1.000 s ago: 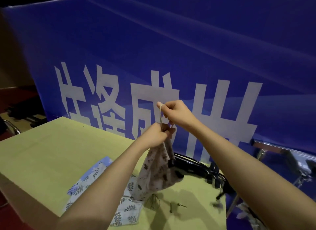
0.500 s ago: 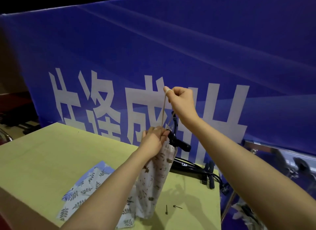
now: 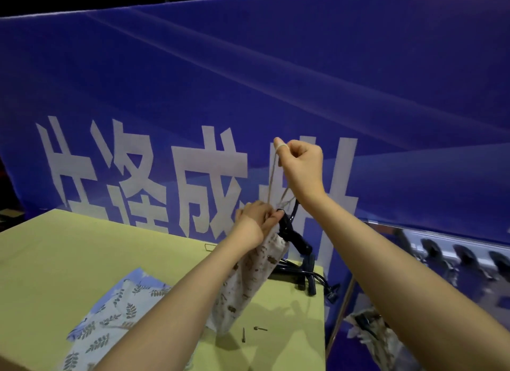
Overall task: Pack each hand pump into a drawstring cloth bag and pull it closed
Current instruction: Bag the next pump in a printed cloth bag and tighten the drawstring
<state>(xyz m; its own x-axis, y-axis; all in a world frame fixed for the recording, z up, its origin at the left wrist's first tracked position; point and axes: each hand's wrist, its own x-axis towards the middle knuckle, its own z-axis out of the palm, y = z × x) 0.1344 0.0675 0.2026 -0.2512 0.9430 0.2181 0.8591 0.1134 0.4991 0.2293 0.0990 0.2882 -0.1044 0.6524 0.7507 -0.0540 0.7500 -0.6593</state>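
Head view: a blue banner [image 3: 276, 80] with large white characters is seen behind a yellow-green bench [image 3: 82, 260]. On the bench, flat cloth bags [image 3: 116, 315] printed with leaves are spread at the near left. A pale drawstring cloth bag [image 3: 248, 282] is held upright above the bench, its bottom end touching or just above the surface. Its gathered mouth is pinched by the left hand [image 3: 256, 218], fingers curled round the cloth. A black hand pump [image 3: 292, 235] is seen protruding from the mouth. More black pumps [image 3: 303, 274] lie behind, though how many cannot be told. The drawstring [image 3: 271, 177] is held taut above the bag by the raised right hand [image 3: 300, 166], looped over a finger. Two small metal needles [image 3: 251, 332] lie near the bag's base.
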